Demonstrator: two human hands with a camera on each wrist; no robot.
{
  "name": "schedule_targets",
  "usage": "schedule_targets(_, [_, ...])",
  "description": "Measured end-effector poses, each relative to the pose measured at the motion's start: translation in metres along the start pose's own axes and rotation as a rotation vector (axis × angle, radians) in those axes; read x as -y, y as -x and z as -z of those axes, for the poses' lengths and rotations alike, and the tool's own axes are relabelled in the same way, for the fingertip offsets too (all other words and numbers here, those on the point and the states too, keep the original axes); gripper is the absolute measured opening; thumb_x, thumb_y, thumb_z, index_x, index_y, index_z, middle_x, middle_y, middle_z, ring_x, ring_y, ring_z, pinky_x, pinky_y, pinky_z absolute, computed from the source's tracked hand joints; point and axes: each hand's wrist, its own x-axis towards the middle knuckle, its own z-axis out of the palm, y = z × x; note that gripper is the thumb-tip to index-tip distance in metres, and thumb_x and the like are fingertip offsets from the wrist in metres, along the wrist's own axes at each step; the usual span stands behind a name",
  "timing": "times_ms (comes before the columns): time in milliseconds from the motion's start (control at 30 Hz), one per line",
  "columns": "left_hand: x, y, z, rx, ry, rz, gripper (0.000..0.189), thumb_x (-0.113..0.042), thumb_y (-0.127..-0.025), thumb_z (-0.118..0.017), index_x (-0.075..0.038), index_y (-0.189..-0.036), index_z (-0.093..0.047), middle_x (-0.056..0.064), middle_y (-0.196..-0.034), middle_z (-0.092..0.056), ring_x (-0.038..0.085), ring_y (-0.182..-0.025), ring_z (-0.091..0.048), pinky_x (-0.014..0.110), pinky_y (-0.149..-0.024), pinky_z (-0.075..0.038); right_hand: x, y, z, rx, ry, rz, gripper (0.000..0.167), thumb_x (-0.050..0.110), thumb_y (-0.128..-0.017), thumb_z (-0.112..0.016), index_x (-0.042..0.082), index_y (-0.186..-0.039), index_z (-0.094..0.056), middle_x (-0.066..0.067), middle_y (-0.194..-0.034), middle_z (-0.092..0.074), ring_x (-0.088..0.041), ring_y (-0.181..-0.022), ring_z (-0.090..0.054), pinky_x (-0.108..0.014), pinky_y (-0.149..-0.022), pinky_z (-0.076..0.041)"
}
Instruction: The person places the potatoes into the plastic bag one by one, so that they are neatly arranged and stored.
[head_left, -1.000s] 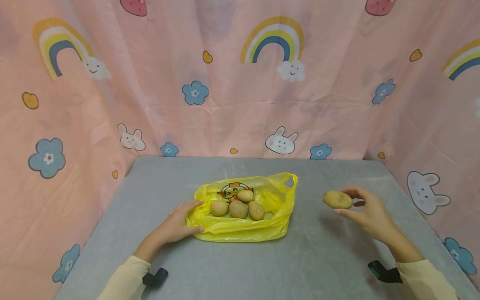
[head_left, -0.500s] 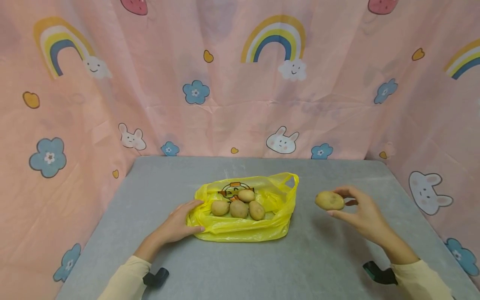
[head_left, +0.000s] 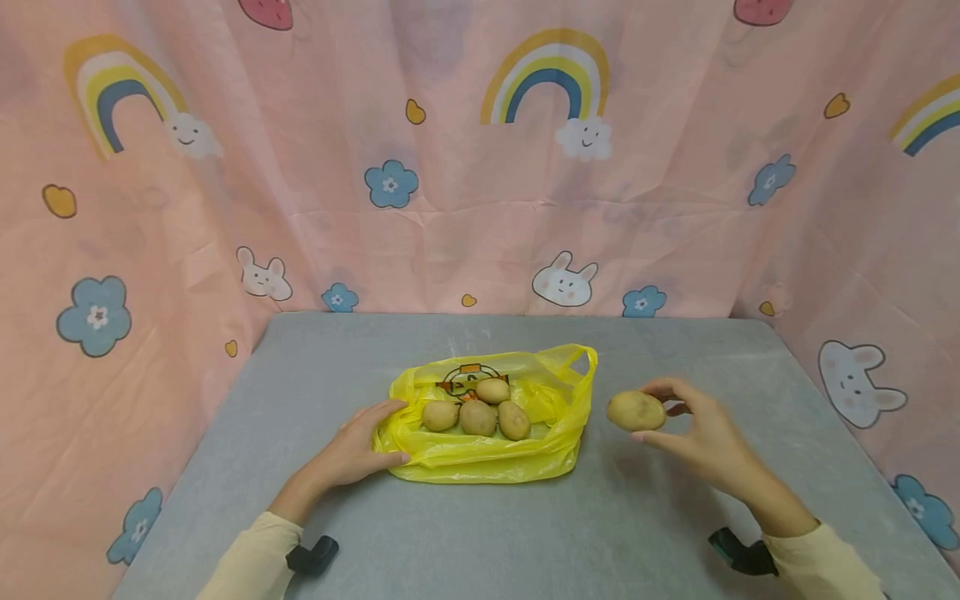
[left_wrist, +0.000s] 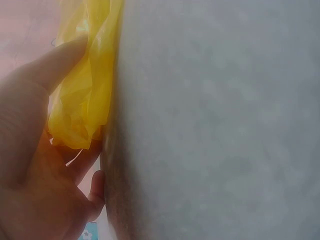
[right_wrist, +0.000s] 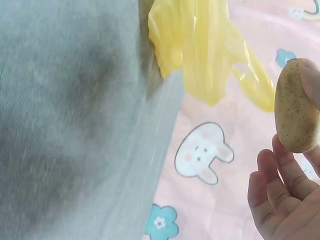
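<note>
A yellow plastic bag (head_left: 480, 458) lies with its mouth spread on the table, and several potatoes (head_left: 477, 418) rest in it. My left hand (head_left: 348, 446) grips the bag's left end, thumb on the near side and fingers on the far side. In the left wrist view the thumb (left_wrist: 67, 57) presses the crumpled plastic (left_wrist: 85, 100). To the right of the bag, my right hand (head_left: 705, 433) pinches another potato (head_left: 636, 411) between thumb and fingers, above the table. The right wrist view shows this speckled potato (right_wrist: 295, 107) upright at the fingertips.
The grey table (head_left: 450, 542) has a pink printed curtain (head_left: 450, 233) behind it and on both sides. A bag handle loop (head_left: 581, 362) stands up at the bag's right end, between the bag's mouth and the held potato.
My right hand has moved left toward the bag, carrying the potato. The left hand stays on the bag's left end, and the bag has not moved.
</note>
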Motion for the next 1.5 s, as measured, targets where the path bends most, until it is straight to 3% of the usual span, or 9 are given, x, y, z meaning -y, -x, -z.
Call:
schedule_targets(500, [0.0,-0.002,-0.001,0.001,-0.004,-0.004,0.083,-0.046,-0.085,-0.078,-0.015,-0.153,-0.044,0.011,-0.159,-0.044,0.042,-0.146,-0.038,0.071,-0.114,-0.027,0.027,0.003,-0.018,0.031,-0.023,0.075,0.054,0.016,-0.068,-0.094,0.012,-0.115,-0.066,-0.001,-0.107,-0.071,0.003,-0.097,-0.056,-0.023,-0.08,-0.052])
schedule_targets(1100, [0.0,-0.003,-0.001,-0.002,-0.004,-0.007,0.082,-0.046,-0.084,-0.078,-0.015,-0.153,-0.045,0.012,-0.159,-0.044,0.043,-0.146,-0.038,0.072,-0.114,-0.027,0.042,0.002,-0.051,0.126,-0.069,0.082,0.057,0.016,-0.068,-0.094,0.012,-0.116,-0.065,0.002,-0.109,-0.07,-0.002,-0.096,-0.058,-0.026,-0.076,-0.052])
schedule_targets(1500, [-0.001,-0.001,0.0,0.004,0.001,0.004,0.082,-0.046,-0.084,-0.078,-0.014,-0.153,-0.045,0.012,-0.159,-0.044,0.043,-0.146,-0.038,0.07,-0.115,-0.028,0.057,-0.012,-0.067,0.153,-0.12,0.064,0.054,0.021,-0.071,-0.093,0.011,-0.116,-0.066,0.0,-0.109,-0.071,-0.011,-0.096,-0.061,-0.032,-0.077,-0.054])
